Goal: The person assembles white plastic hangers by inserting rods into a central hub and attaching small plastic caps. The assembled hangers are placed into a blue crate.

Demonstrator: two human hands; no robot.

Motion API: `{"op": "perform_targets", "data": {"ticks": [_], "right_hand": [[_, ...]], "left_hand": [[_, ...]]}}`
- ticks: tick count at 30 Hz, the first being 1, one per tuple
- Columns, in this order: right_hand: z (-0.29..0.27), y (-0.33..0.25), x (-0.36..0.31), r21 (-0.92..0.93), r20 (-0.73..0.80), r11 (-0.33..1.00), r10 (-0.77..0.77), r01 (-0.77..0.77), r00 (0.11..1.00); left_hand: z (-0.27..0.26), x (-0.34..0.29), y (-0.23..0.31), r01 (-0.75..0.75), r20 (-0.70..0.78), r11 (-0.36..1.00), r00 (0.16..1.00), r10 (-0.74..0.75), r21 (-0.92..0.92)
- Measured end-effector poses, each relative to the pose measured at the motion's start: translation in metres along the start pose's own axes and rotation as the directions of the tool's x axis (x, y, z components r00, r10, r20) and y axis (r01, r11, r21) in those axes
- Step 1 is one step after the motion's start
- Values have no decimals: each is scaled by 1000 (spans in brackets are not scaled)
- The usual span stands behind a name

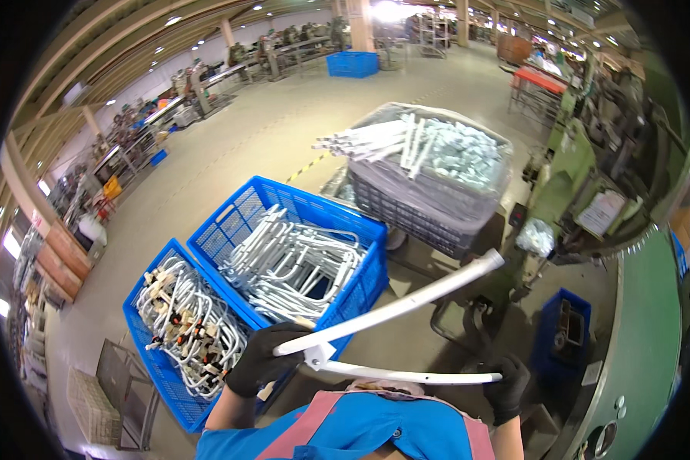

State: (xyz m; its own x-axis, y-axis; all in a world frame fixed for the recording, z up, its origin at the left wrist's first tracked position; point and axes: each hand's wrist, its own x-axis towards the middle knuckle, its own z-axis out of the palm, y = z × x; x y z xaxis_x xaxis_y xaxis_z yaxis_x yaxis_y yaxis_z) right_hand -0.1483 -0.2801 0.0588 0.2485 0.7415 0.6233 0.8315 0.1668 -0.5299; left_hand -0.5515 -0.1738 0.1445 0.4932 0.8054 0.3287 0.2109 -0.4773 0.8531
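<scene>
Two white tubes meet at a small white bracket [320,355] in front of my body. The thicker upper tube [395,313] rises toward the right, while the thinner lower tube [414,376] runs nearly level below it. My left hand [264,359], in a black glove, is closed around the upper tube's left end, beside the bracket. At the far end of the lower tube, my gloved right hand [507,387] grips its tip. Parts of the fingers on both hands are hidden.
Ahead left stand a blue crate [376,257] of bent white tubes and another blue crate [178,402] of tubes with black and orange fittings. A plastic-lined dark crate [414,207] holds white tubes and small parts. Green machinery [563,184] and a green table [644,322] flank my right.
</scene>
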Motion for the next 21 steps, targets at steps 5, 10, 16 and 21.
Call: {"op": "perform_targets", "data": {"ticks": [5, 10, 16, 21], "right_hand": [[-62, 66, -52, -335, -25, 935, 115, -117, 993], [-109, 79, -77, -473, 0, 834, 322, -284, 947], [-80, 85, -92, -416, -56, 885, 205, -209, 977], [-69, 90, -61, -549, -194, 760, 288, -347, 938]], "left_hand": [[93, 60, 11, 403, 461, 881, 849, -259, -247], [166, 121, -12, -28, 575, 981, 807, 134, -189], [235, 173, -32, 158, 713, 969, 701, 27, -192], [256, 242, -45, 77, 879, 981, 461, 124, -178]]}}
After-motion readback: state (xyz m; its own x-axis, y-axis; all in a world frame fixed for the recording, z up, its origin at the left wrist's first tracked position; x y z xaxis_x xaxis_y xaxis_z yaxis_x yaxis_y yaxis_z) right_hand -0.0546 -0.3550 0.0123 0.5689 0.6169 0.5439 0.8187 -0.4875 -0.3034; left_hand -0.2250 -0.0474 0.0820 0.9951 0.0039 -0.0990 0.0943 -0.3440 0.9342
